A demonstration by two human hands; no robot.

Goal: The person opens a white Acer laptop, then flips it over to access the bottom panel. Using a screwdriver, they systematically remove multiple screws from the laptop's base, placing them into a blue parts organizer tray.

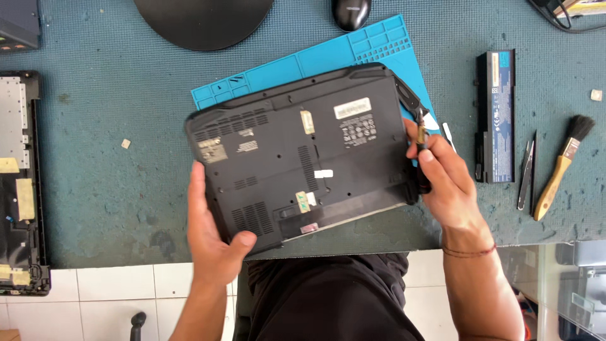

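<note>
A black laptop (297,155) is held upside down above the desk, its underside with vents and stickers facing me. My left hand (211,230) grips its near left corner, thumb on the underside. My right hand (442,180) holds the laptop's right edge, and a small screwdriver (421,129) is pinched in its fingers and rests against that edge. Beneath the laptop lies a blue repair mat (328,57) on the grey-green desk mat (113,177).
A black laptop battery (496,117) lies to the right, with tweezers (525,173) and a wooden-handled brush (563,164) beside it. At the far left sits an opened laptop chassis (22,183). A round black stand base (205,22) and a mouse (351,12) are at the back.
</note>
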